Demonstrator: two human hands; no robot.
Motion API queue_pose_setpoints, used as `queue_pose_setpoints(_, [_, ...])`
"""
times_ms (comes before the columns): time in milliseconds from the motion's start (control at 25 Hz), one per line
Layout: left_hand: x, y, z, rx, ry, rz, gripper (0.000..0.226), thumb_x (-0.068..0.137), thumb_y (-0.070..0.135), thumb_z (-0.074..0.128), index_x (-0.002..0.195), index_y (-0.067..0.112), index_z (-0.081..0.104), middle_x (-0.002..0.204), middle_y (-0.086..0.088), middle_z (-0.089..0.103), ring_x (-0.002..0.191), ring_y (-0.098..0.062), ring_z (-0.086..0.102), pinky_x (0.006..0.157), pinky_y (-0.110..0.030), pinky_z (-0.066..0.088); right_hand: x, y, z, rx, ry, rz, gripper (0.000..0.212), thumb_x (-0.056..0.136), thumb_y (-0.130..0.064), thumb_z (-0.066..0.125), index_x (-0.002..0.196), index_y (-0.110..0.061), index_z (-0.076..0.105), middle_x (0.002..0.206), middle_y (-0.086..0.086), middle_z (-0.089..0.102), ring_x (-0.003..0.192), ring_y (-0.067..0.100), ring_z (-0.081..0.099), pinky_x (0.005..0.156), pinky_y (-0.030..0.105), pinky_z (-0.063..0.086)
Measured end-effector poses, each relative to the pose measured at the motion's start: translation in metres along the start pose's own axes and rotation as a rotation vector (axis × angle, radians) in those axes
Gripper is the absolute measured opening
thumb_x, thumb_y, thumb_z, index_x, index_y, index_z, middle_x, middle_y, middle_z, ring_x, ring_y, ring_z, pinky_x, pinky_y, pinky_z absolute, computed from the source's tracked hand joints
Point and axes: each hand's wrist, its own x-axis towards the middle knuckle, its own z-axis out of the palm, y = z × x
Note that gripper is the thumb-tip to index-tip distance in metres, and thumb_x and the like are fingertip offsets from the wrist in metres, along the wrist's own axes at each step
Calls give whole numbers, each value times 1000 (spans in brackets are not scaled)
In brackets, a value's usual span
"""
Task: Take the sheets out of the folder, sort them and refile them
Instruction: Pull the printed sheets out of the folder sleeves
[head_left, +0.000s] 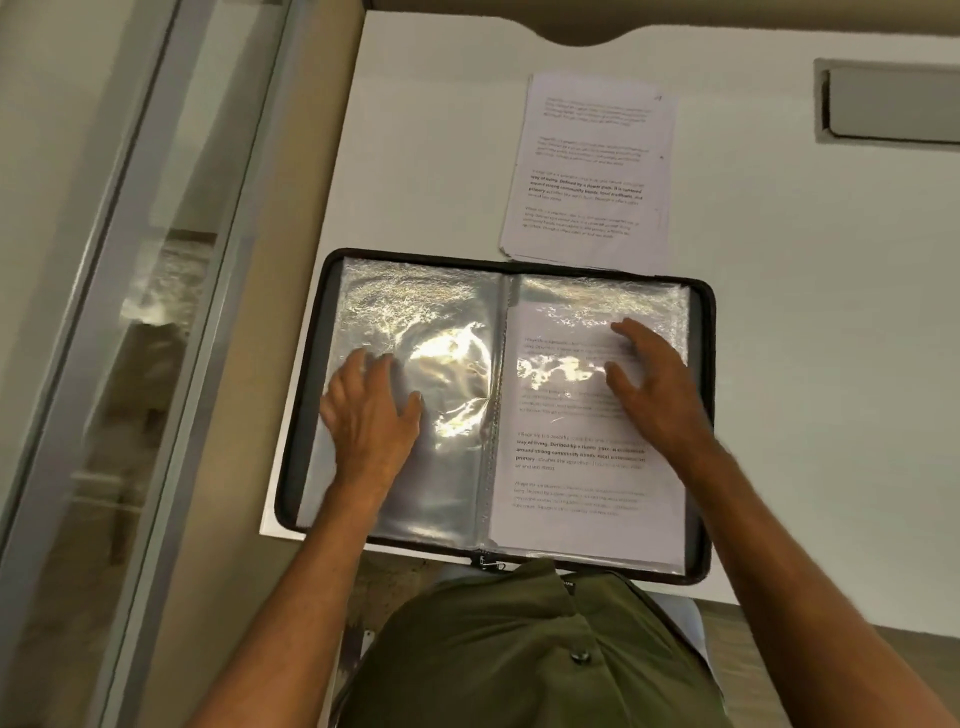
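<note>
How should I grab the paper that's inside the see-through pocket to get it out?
Pinch the sheet at its top edge, coming from the far side of the folder. The pocket seems to open there, with crinkly plastic showing above the paper. The right hand already lies near that end; the left hand presses the other page.

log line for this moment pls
folder open flat on table | left hand flat on empty sleeve | right hand on filed sheet | loose stack beyond folder
</note>
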Motion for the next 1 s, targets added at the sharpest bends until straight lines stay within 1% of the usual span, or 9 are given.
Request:
queue_pose_setpoints(120, [3, 32, 12, -45, -155, 248, 55, 97, 41, 64, 146, 25, 48, 163, -3, 30, 150, -27, 25, 121, -50, 23, 5, 15, -8, -126, 67, -43, 59, 98, -25, 71, 152, -15, 49, 158, 5, 48, 148, 25, 42, 123, 50, 34])
queue_pose_setpoints(240, [12, 65, 20, -53, -224, 378, 53, 99, 43, 61, 148, 26, 46, 165, -2, 28, 151, -25, 22, 122, -50, 21, 14, 24, -11, -274, 78, -41, 70, 97, -42, 67, 155, -10, 43, 160, 11, 44, 150, 34, 38, 121, 56, 32])
queue_pose_setpoints(360, [26, 92, 25, -44, -244, 463, 53, 99, 42, 60, 148, 27, 45, 165, -2, 28, 151, -25, 21, 121, -48, 20, 27, 31, -12, -444, 65, 37, 89, 94, -67, 46, 160, -9, 33, 168, 15, 28, 156, 40, 22, 122, 57, 27])
queue_pose_setpoints(480, [41, 111, 27, -18, -231, 535, 55, 99, 41, 61, 149, 26, 45, 165, -1, 28, 151, -25, 22, 121, -48, 19, 31, 36, -8, -545, 59, 106, 94, 95, -75, 30, 163, -10, 25, 172, 16, 16, 158, 42, 12, 122, 60, 20])
queue_pose_setpoints(640, [62, 129, 28, 1, -265, 534, 60, 101, 42, 59, 154, 25, 39, 166, -2, 28, 152, -27, 21, 122, -50, 18, 27, 38, -4, -596, 93, 71, 82, 100, -70, 28, 163, -18, 29, 173, 17, 13, 159, 42, 8, 124, 59, 17])
queue_pose_setpoints(760, [76, 137, 29, 5, -256, 542, 61, 99, 40, 60, 154, 26, 37, 163, -2, 31, 150, -27, 24, 122, -51, 22, 25, 37, -4, -552, 123, 33, 68, 103, -62, 36, 160, -25, 38, 173, 14, 13, 160, 39, 4, 126, 57, 12])
queue_pose_setpoints(880, [88, 147, 26, 26, -249, 556, 61, 101, 35, 59, 156, 22, 36, 160, -5, 35, 147, -29, 28, 119, -50, 22, 23, 35, -3, -508, 149, -7, 51, 106, -48, 48, 153, -28, 51, 172, 15, 17, 160, 39, 6, 126, 59, 16])
queue_pose_setpoints(960, [95, 154, 24, 8, -201, 592, 47, 100, 28, 59, 146, 21, 50, 148, -4, 48, 138, -28, 39, 114, -49, 27, 21, 31, -2, -509, 180, -61, 41, 106, -40, 50, 145, -28, 61, 170, 16, 25, 158, 41, 14, 124, 61, 22])
queue_pose_setpoints(1000, [99, 157, 23, -12, -173, 613, 35, 100, 23, 57, 134, 22, 60, 137, -1, 55, 130, -26, 46, 110, -47, 29, 19, 27, -2, -488, 204, -84, 39, 106, -39, 49, 141, -28, 65, 168, 16, 30, 157, 42, 19, 122, 61, 25])
